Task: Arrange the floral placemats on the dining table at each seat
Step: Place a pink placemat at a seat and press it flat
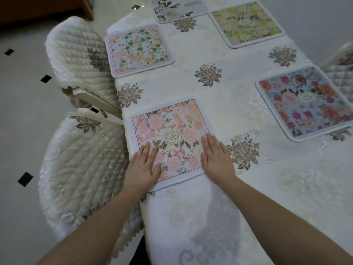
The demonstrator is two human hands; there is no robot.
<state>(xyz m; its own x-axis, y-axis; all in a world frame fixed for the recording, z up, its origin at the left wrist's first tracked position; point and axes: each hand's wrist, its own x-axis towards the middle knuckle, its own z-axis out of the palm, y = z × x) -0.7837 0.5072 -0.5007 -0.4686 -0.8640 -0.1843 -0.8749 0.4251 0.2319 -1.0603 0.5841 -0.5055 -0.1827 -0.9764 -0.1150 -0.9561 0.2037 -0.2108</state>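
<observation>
Left hand and right hand, grips flat, press square pink-flowered cloth placemat at embroidered white worktop edge; bare cloth nearside.

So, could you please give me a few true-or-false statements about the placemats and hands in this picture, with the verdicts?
1. Both hands lie flat on the pink peony-print square placemat. True: left hand, right hand.
2. The blue placemat with red and orange flowers sits on the table's left side. False: it is on the right.
3. Five placemats are visible on the embroidered cream tablecloth. True.
4. The right hand holds a folded placemat. False: it holds nothing.
</observation>
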